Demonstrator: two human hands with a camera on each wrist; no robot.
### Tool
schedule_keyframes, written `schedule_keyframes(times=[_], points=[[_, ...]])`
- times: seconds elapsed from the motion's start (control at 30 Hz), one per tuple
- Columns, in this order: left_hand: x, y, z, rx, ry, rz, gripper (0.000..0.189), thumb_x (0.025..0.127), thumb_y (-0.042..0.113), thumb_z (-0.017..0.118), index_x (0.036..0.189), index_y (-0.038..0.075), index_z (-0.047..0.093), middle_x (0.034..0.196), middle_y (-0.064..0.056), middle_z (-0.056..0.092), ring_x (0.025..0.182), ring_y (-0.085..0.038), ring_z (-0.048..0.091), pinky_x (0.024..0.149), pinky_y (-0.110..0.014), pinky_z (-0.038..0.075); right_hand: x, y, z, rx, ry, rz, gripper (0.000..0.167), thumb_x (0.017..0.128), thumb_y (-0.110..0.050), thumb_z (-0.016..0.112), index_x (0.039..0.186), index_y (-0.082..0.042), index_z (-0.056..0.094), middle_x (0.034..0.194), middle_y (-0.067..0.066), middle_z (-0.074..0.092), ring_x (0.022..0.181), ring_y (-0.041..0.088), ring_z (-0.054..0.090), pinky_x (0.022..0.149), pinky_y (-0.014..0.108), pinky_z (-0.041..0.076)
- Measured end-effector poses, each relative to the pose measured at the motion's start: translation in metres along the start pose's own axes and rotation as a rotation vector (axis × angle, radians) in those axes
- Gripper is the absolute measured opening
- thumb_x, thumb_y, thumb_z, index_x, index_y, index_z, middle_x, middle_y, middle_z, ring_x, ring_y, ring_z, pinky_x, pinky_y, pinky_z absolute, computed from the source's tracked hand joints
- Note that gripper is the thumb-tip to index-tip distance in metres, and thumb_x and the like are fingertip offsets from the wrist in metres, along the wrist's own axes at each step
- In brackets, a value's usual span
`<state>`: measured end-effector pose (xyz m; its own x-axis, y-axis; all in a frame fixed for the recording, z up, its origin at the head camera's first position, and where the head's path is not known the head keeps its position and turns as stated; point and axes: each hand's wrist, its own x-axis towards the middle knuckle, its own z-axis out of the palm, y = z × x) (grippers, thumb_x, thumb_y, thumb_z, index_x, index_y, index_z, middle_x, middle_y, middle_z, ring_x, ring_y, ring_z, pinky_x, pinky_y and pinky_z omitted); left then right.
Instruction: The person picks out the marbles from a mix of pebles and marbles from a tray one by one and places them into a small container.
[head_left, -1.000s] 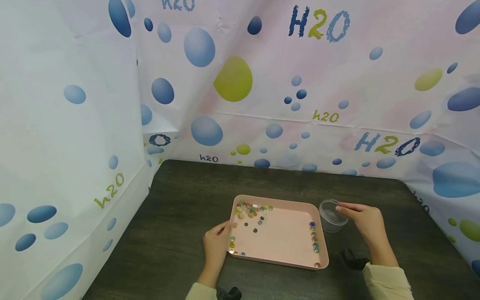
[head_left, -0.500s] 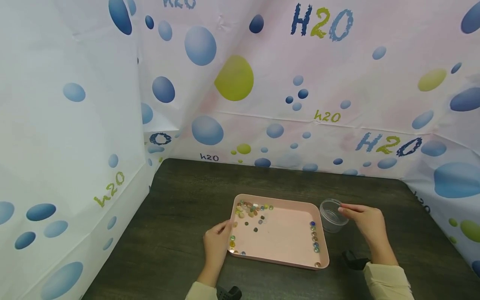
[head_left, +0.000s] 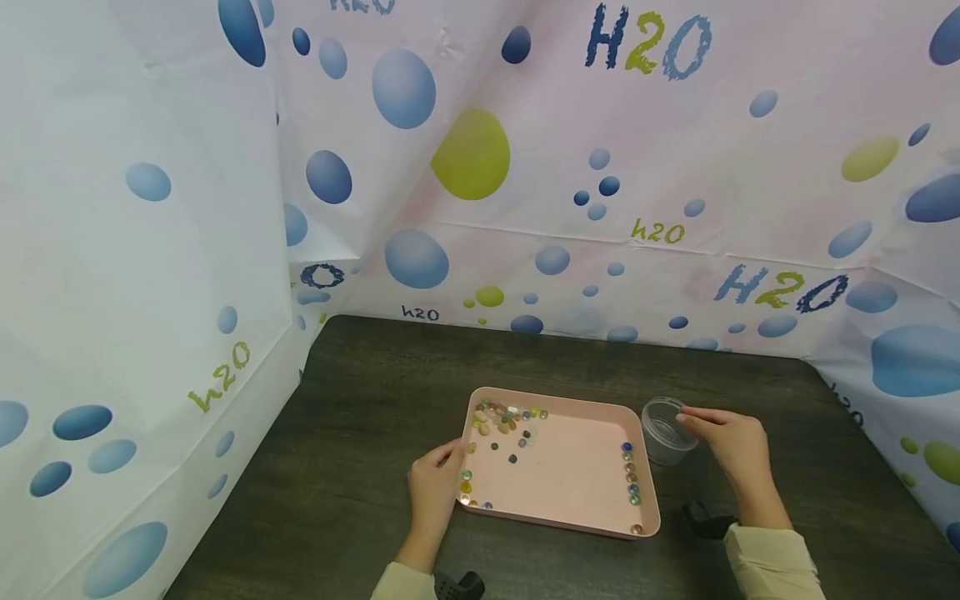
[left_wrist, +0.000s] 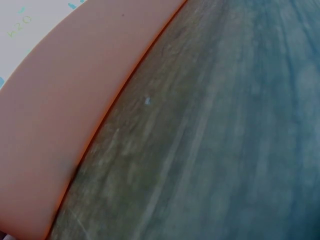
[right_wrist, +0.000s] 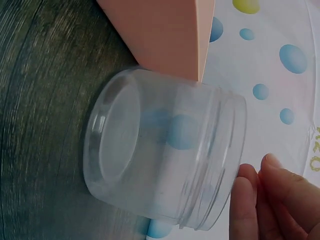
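Little has moved over the last second: the head view I watch has drifted slightly, its layout otherwise nearly unchanged. Left hand [head_left: 433, 487] grips the adjacent side of a pink tray [head_left: 566, 471], which lies between both hands. Just beyond the left fingertips, glass beads [head_left: 503, 427] crowd the tray's far corner; a row of marbles [head_left: 632, 478] lines the wall nearer the right hand [head_left: 738, 446]. Clear jar [head_left: 666, 442], upright on the dark table [head_left: 390, 417], stands beside the tray at the right fingertips, which are drawn together at its rim; I cannot tell whether they pinch it. Ahead of both hands, on the bubble-patterned backdrop [head_left: 660, 125], I read "H2O" and smaller "h2O" in blues and green.
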<state>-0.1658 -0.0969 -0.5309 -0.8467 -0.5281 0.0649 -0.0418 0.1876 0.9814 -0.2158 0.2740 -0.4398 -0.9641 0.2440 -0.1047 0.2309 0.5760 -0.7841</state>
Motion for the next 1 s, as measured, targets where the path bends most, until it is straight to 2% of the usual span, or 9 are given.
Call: schedule_keyframes(times=[0.2, 0.47, 0.6, 0.7, 0.73, 0.83, 1.0], points=[[-0.001, 0.001, 0.001, -0.006, 0.0, 0.002, 0.015, 0.087, 0.014, 0.075, 0.093, 0.001, 0.08, 0.086, -0.016, 0.077, 0.065, -0.011, 0.065, 0.053, -0.018, 0.049, -0.001, 0.0, 0.0, -0.002, 0.002, -0.003, 0.052, 0.093, -0.042, 0.069, 0.125, -0.001, 0.068, 0.12, 0.017, 0.072, 0.125, 0.042, 0.055, 0.104, 0.062, 0.041], [0.0, 0.0, 0.002, -0.008, -0.003, -0.002, 0.014, 0.087, 0.013, 0.075, 0.093, 0.002, 0.08, 0.087, -0.015, 0.077, 0.067, -0.013, 0.067, 0.055, -0.019, 0.051, -0.002, -0.003, -0.001, 0.007, 0.001, -0.002, 0.056, 0.091, -0.047, 0.069, 0.124, -0.001, 0.068, 0.119, 0.015, 0.073, 0.124, 0.04, 0.057, 0.104, 0.063, 0.041], [0.001, -0.001, 0.002, -0.007, -0.006, 0.001, 0.014, 0.087, 0.013, 0.075, 0.093, 0.002, 0.08, 0.087, -0.015, 0.077, 0.067, -0.014, 0.068, 0.054, -0.019, 0.051, -0.003, -0.008, -0.003, 0.011, -0.006, -0.01, 0.058, 0.09, -0.05, 0.069, 0.124, -0.003, 0.068, 0.111, 0.007, 0.076, 0.102, 0.019, 0.067, 0.104, 0.062, 0.042], [0.001, -0.001, 0.002, -0.006, -0.006, 0.003, 0.013, 0.087, 0.013, 0.075, 0.093, 0.002, 0.08, 0.087, -0.016, 0.077, 0.068, -0.014, 0.068, 0.055, -0.019, 0.051, -0.004, -0.015, -0.003, 0.022, -0.014, -0.019, 0.058, 0.09, -0.05, 0.069, 0.126, -0.004, 0.068, 0.108, 0.003, 0.077, 0.087, -0.005, 0.058, 0.105, 0.063, 0.04], [0.001, -0.001, 0.002, -0.003, -0.006, 0.003, 0.013, 0.087, 0.013, 0.075, 0.093, 0.002, 0.08, 0.087, -0.015, 0.077, 0.068, -0.014, 0.069, 0.055, -0.019, 0.051, -0.004, -0.017, -0.003, 0.025, -0.019, -0.026, 0.059, 0.09, -0.05, 0.068, 0.126, -0.004, 0.067, 0.108, 0.002, 0.077, 0.084, -0.009, 0.055, 0.105, 0.063, 0.04], [0.001, -0.001, 0.002, 0.0, 0.002, 0.006, 0.013, 0.087, 0.012, 0.075, 0.093, 0.002, 0.08, 0.088, -0.015, 0.077, 0.069, -0.013, 0.068, 0.056, -0.018, 0.051, -0.006, -0.024, -0.003, 0.048, -0.036, -0.049, 0.06, 0.09, -0.05, 0.068, 0.127, -0.002, 0.066, 0.107, -0.001, 0.077, 0.077, -0.015, 0.055, 0.107, 0.065, 0.037], [0.0, 0.0, 0.002, 0.017, 0.012, 0.014, 0.013, 0.087, 0.012, 0.074, 0.092, 0.002, 0.08, 0.088, -0.015, 0.077, 0.069, -0.011, 0.067, 0.056, -0.019, 0.051, -0.006, -0.036, 0.004, 0.09, -0.068, -0.081, 0.06, 0.091, -0.047, 0.069, 0.128, -0.001, 0.065, 0.112, -0.001, 0.076, 0.078, -0.018, 0.058, 0.108, 0.064, 0.037]])
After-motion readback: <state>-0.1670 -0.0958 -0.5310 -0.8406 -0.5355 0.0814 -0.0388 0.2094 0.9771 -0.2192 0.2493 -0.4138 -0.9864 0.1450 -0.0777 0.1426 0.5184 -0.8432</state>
